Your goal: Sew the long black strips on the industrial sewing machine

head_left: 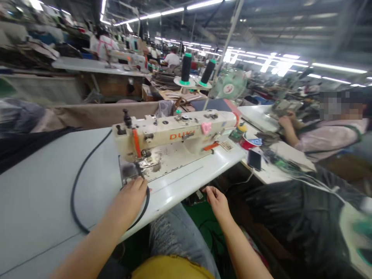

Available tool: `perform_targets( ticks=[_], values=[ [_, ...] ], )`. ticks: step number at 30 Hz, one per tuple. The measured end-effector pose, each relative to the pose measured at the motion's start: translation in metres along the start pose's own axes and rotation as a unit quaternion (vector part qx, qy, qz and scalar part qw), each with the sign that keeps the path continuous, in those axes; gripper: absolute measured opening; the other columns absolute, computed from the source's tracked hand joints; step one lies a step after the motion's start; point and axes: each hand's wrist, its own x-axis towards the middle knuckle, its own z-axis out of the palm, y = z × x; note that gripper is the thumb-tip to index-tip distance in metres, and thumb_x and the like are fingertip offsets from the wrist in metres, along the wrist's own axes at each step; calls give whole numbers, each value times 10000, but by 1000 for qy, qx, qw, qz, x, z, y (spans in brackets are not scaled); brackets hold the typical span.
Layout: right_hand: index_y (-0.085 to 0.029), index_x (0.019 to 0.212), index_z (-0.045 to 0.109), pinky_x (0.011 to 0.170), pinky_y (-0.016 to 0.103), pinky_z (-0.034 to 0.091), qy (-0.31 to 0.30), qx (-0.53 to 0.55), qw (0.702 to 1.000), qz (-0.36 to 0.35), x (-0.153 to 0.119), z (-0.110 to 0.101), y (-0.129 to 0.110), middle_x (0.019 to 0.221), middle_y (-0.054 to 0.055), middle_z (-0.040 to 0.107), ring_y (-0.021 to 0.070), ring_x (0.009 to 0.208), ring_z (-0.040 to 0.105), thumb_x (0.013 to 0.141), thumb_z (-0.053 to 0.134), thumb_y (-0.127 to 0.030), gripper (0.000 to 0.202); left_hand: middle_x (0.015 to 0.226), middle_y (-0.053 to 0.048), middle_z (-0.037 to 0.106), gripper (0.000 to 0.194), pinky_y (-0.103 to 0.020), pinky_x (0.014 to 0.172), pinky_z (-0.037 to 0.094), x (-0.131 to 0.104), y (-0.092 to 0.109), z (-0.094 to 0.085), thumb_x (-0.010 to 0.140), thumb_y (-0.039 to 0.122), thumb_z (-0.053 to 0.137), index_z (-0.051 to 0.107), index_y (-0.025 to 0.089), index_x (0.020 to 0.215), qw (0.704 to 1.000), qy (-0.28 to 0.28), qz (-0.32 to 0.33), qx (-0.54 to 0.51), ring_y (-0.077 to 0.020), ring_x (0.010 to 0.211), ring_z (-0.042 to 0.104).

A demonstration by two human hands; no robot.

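A cream sewing machine (pixel 174 130) with an orange guard by its needle stands on the white table (pixel 95 182). My left hand (pixel 133 197) is on the table just in front of the needle area, its fingers together over a black cord (pixel 76 182). The cord runs under the needle area, loops out across the table to the left and curves round beside my left hand. Beyond the table's front edge, over my lap, my right hand (pixel 215 197) has its fingers curled together; whatever may be between them is too small to make out.
Two black thread cones (pixel 186 69) and a green fan (pixel 231 84) stand behind the machine. At the right are a phone (pixel 254 159), a red container (pixel 250 142) and a person (pixel 328 139) working at another table. Dark fabric (pixel 31 143) lies at the left.
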Motion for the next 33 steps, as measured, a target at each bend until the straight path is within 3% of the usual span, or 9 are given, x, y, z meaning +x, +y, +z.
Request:
perform_targets(
  ticks=[3, 7, 11, 15, 19, 22, 24, 28, 33],
  values=[
    [-185, 787, 695, 520, 273, 403, 62, -54, 995, 53, -1, -37, 28, 535, -20, 528, 162, 514, 509, 874, 441, -739, 615, 1340, -199, 623, 508, -447, 1040, 531, -4, -8, 11, 906, 1, 340, 667, 111, 1279, 999, 27, 16, 4, -307, 1195, 639],
    [-184, 816, 719, 596, 296, 452, 151, -138, 970, 129, -2, -97, 49, 628, 32, 640, 204, 618, 612, 890, 452, -560, 467, 1316, -214, 632, 511, -459, 1006, 551, -5, -16, 18, 891, 10, 345, 684, 85, 1265, 997, 55, 49, -1, -334, 1155, 647],
    [-171, 892, 754, 756, 340, 484, 241, -227, 918, 218, -6, -159, 56, 867, 127, 737, 270, 895, 684, 884, 489, -354, 322, 1277, -191, 659, 530, -459, 1033, 540, -6, -20, 22, 877, 5, 330, 704, 103, 1239, 996, 64, 52, 15, -333, 1140, 648],
    [-128, 1130, 719, 845, 431, 489, 308, -280, 850, 324, -15, -205, 55, 1130, 232, 717, 362, 1075, 671, 917, 503, -329, 364, 1325, -161, 652, 539, -483, 1034, 555, -7, -21, 26, 891, 65, 306, 696, 155, 1252, 997, 62, 33, -21, -329, 1191, 636],
    [-92, 1302, 611, 895, 500, 492, 338, -300, 804, 387, -18, -229, 53, 1258, 298, 654, 408, 1155, 647, 941, 526, -385, 473, 1261, -20, 694, 549, -516, 1062, 543, -7, -24, 32, 909, 170, 270, 684, 332, 1231, 994, 55, 0, -92, -312, 1202, 628],
    [-80, 1357, 545, 936, 505, 497, 352, -307, 784, 409, -12, -240, 53, 1304, 294, 629, 388, 1192, 637, 961, 534, -424, 525, 1234, 27, 710, 565, -542, 1113, 498, -6, -27, 37, 901, 168, 270, 678, 368, 1237, 993, 54, 8, -103, -323, 1251, 590],
    [-84, 1389, 509, 968, 505, 500, 362, -308, 772, 423, -5, -245, 55, 1331, 255, 620, 358, 1206, 631, 968, 555, -445, 556, 1279, -14, 698, 567, -549, 1116, 491, -6, -29, 40, 912, 157, 262, 687, 299, 1259, 996, 50, 19, -72, -333, 1258, 584],
    [-161, 1436, 487, 1013, 506, 506, 385, -304, 751, 443, 9, -254, 60, 1416, 159, 569, 291, 1223, 607, 974, 607, -455, 561, 1369, -194, 621, 578, -502, 1090, 504, -8, -32, 46, 942, 97, 219, 659, 55, 1314, 998, 46, 50, 2, -328, 1256, 596],
    [-177, 1413, 526, 1014, 510, 518, 412, -272, 740, 458, 20, -262, 70, 1429, 141, 549, 284, 1223, 596, 970, 641, -414, 515, 1347, -209, 625, 517, -487, 1070, 516, -9, -34, 52, 984, 140, 272, 669, 47, 1302, 995, 69, 68, 29, -334, 1238, 613]
  ],
)
